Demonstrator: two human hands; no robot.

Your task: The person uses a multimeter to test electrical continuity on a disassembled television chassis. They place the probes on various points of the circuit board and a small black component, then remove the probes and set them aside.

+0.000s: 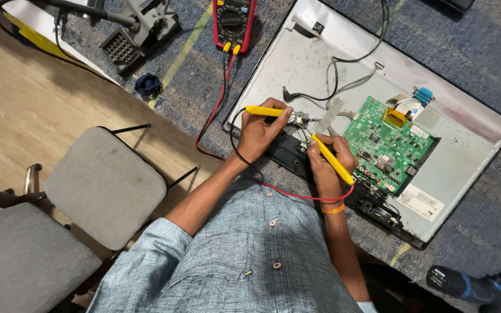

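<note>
My left hand [257, 134] grips a yellow meter probe [262, 110] with a black lead, its tip at a small part [300, 119] on the open back of a flat screen [297, 64]. My right hand [327, 165] holds a second yellow probe [333, 160] with a red lead [291, 194], and its tip points at the same spot. Both leads run to a red and black multimeter [233, 23] at the top. A green circuit board [387, 142] sits just right of my right hand.
The screen lies on a blue carpeted bench [204, 69]. A black soldering stand [140, 29] and a small dark blue object [147, 84] lie at the upper left. A grey chair [105, 185] stands over the wooden floor at the left. A blue and black power tool [474, 287] lies at the bottom right.
</note>
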